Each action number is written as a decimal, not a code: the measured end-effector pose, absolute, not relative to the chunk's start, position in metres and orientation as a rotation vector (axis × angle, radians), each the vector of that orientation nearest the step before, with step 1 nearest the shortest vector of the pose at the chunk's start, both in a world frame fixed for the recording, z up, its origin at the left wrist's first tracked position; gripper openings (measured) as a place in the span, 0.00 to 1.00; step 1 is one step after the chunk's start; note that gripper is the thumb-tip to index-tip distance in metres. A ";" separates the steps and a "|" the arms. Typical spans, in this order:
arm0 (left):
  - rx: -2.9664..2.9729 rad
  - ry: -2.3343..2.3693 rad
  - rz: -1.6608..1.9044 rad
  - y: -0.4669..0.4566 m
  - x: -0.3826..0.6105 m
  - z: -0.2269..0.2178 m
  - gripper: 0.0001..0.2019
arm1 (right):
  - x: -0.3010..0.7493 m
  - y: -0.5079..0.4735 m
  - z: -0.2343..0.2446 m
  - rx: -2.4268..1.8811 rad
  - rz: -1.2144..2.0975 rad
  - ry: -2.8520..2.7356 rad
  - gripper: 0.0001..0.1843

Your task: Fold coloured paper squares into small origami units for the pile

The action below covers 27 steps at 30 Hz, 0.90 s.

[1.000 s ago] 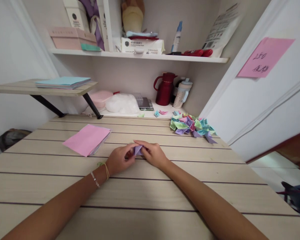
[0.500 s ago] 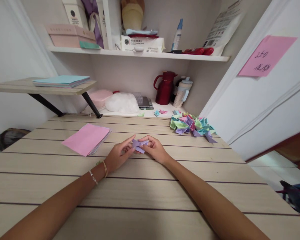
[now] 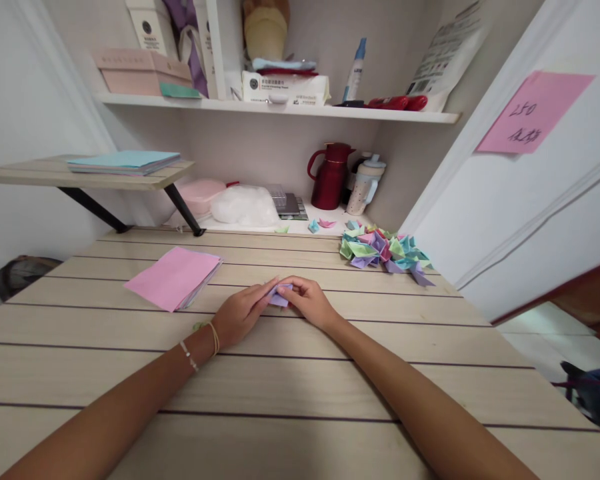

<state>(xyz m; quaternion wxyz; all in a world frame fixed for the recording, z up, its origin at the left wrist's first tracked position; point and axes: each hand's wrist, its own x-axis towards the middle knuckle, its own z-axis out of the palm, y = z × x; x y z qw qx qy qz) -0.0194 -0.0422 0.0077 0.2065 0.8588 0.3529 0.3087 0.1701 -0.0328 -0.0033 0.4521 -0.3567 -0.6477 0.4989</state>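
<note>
1. One pink-topped stack [image 3: 173, 279] lies on the desk [image 3: 260, 387], left of my hands.
2. My left hand [image 3: 237, 315] pinches the purple paper [image 3: 281, 299] by its left side.
3. That folded piece sits between my hands.
4. My right hand [image 3: 310, 301] clamps its right side.
5. Many colourful folded papers [image 3: 380, 248] lie heaped far right.

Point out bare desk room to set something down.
Free: desk between left forearm and right forearm; strip beyond the purple paper, between pink paper stack and folded-paper pile; desk right of the right forearm. Crowded: far-right edge, under that pile; lower shelf around the red jug.
</note>
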 end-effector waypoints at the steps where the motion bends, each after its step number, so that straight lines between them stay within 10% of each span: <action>1: 2.378 1.004 0.874 -0.043 -0.019 0.008 0.21 | 0.171 -0.032 -0.004 -0.897 1.205 -1.602 0.16; 27: 1.670 0.988 1.088 -0.031 -0.022 0.002 0.11 | 0.172 -0.029 -0.008 -0.822 1.276 -1.544 0.11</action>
